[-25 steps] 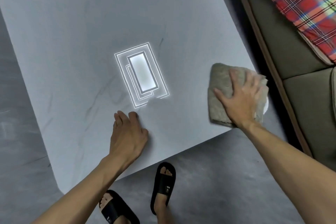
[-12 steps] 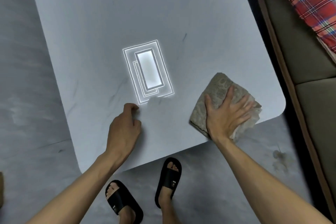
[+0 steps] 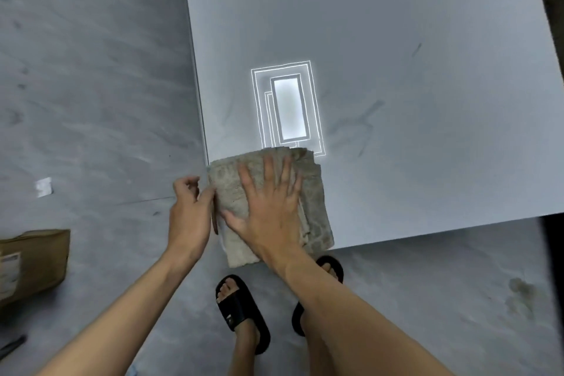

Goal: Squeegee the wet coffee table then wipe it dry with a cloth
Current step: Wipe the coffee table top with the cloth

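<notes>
Head view: our right hand (image 3: 268, 207) presses flat, fingers spread, on the folded grey cloth (image 3: 227, 183), which overhangs the near-left corner of the coffee table (image 3: 396, 101). Left hand (image 3: 190, 210) curls at the cloth's edge; grip unclear. No squeegee visible; we judge drying underway, leftover wetness unclear.

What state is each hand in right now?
Left hand: curled beside the cloth; grip cannot be told.
Right hand: open, pressing flat on the cloth.
</notes>
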Motion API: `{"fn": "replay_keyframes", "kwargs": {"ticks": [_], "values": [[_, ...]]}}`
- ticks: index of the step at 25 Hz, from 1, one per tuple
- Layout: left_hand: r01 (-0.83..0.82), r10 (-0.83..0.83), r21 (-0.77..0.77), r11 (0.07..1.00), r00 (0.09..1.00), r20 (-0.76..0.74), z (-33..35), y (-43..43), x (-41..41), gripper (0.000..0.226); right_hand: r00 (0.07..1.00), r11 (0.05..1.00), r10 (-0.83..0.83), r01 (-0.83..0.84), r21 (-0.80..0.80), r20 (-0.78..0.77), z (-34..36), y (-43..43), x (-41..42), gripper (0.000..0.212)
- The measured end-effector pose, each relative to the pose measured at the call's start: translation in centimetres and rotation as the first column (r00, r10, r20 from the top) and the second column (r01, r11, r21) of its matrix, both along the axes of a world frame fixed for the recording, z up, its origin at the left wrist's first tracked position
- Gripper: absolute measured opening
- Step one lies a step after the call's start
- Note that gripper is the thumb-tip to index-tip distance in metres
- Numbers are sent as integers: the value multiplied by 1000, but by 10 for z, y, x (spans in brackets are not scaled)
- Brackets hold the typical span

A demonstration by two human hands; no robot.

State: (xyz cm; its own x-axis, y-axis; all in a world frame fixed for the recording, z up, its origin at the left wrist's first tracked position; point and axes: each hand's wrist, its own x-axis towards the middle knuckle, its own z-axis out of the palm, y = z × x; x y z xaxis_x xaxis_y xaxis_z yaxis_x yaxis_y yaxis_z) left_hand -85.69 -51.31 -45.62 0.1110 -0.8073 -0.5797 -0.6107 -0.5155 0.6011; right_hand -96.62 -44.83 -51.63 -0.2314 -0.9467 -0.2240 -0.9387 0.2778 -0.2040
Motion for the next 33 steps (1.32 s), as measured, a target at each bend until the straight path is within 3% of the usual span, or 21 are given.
{"fn": "replay_keyframes", "kwargs": {"ticks": [5, 9, 11, 13, 14, 16, 17, 19, 21, 23, 25, 28, 33], "values": [[-149, 151, 91, 985, 989, -8, -6, 1, 23, 28, 866, 865, 500, -501, -41, -32, -5, 0, -3, 86], [-41, 41, 44, 998, 999, -5, -1, -2, 11, 33, 750, 750, 658, -660, -29, -65, -4, -26, -62, 82], [20, -19, 25, 999, 1000, -7, -2, -9, -7, 37, 840, 840, 538, -541, -38, -70, -4, -41, -111, 82], [26, -26, 26, 999, 1000, 8, -1, -13, -24, 38, 982, 981, 186, -188, -52, -41, -3, -52, -146, 82], [-2, 2, 29, 1000, 1000, 17, -1, -15, -29, 38, 999, 998, -34, 32, -57, -35, -2, -58, -148, 82], [-89, 88, 55, 995, 996, 7, -1, -18, -32, 39, 920, 922, -387, 384, -51, -60, -1, -77, -119, 82], [-122, 122, 74, 990, 993, 0, 0, -20, -32, 38, 873, 875, -485, 484, -36, -47, 2, -90, -94, 81], [-166, 168, 83, 983, 986, -20, 2, -24, -31, 34, 904, 904, -427, 427, -8, 11, 5, -107, -45, 78], [-155, 156, 36, 987, 987, -29, 4, -30, -31, 33, 998, 998, -61, 61, -17, 18, 2, -102, -14, 74], [-98, 99, -23, 995, 995, 21, 4, -30, -36, 36, 963, 962, 271, -270, -50, 15, -2, -94, -25, 70], [26, -19, -69, 997, 995, 98, 4, -23, -43, 35, 899, 897, 438, -436, -74, 19, -3, -91, -58, 67], [312, -304, -124, 942, 949, 82, 5, -5, -79, 35, 904, 902, 428, -428, -52, -23, -3, -78, -135, 63], [567, -562, -68, 821, 824, 76, -2, 13, -147, 36, 986, 990, 124, -131, -59, -114, -10, -7, -301, 57]]}}
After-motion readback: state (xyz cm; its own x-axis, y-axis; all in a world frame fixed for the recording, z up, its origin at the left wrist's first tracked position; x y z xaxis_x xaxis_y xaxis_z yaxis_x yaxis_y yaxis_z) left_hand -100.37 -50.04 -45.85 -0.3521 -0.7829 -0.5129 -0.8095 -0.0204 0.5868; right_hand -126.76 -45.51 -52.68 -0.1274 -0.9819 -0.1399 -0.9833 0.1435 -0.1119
